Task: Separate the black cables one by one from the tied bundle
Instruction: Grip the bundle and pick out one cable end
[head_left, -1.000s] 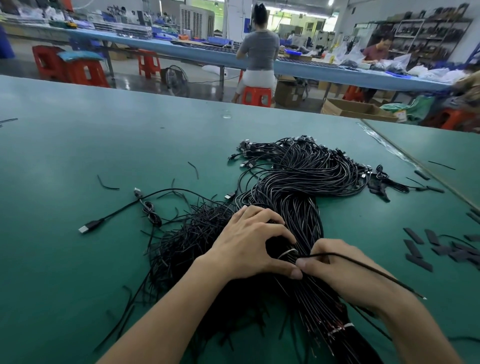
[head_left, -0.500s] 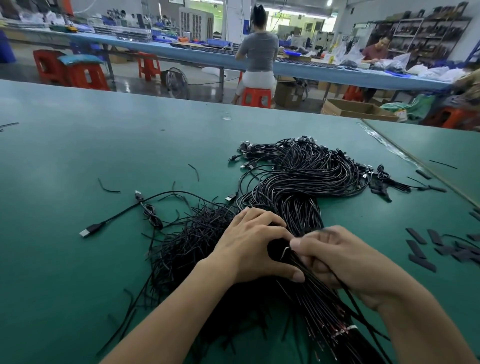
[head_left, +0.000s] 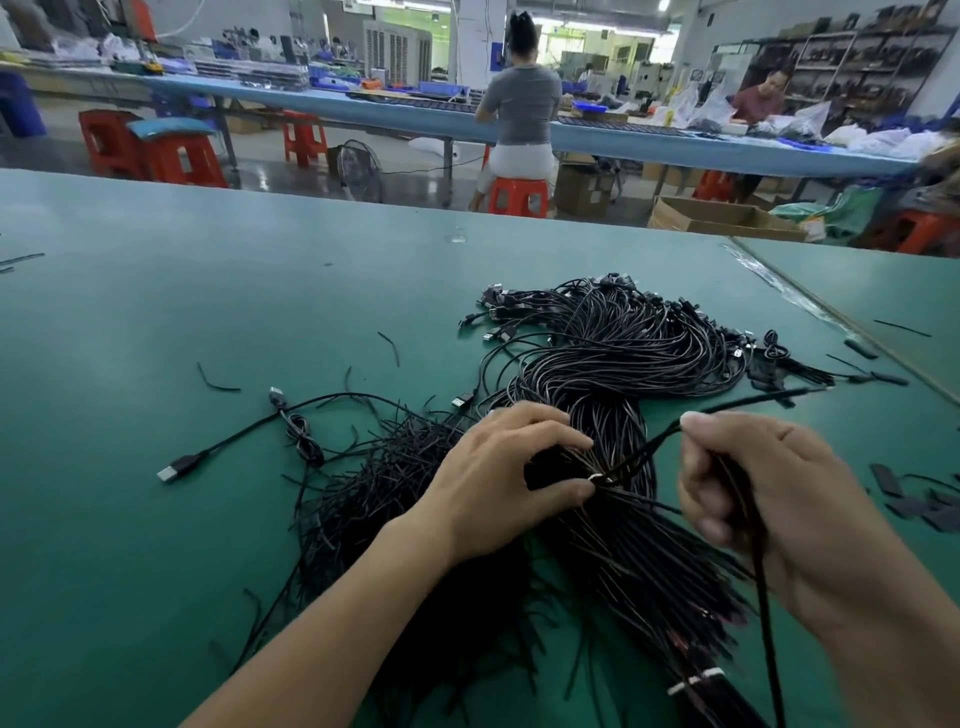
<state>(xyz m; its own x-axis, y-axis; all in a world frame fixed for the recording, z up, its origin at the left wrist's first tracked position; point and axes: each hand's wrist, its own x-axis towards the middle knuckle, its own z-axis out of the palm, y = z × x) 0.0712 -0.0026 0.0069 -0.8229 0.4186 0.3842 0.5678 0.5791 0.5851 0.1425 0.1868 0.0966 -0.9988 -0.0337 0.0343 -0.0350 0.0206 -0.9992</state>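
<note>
Green matting covers the table. The tied bundle lies on it right of centre and runs from a fan of connectors at the far right down to the near edge. A loose pile of black strands sits to its left, touching it. We judge this pile the first hazard: a freed cable dragged across it may snag and carry strands along.

The left hand lies curled over the middle of the bundle, with thumb and forefinger closing on it. The right hand is closed round a single cable, which rises from the bundle's middle to the fingertips. One part of it runs on toward the far right, and another hangs from the fist toward the near edge.

We note these further risks:
- If the left hand slackens, the pull may lift or slide the whole bundle rather than one cable.
- A small light tie sits at the left thumb. If the cable crosses under its neighbours there, a pull may tighten the binding or draw out several cables together. We cannot tell how it is routed at that point.
- A sharp tug may strain the connector end. We cannot tell whether that end is clear of the fan.
- The hanging part may catch on the white band round the near end.
</note>
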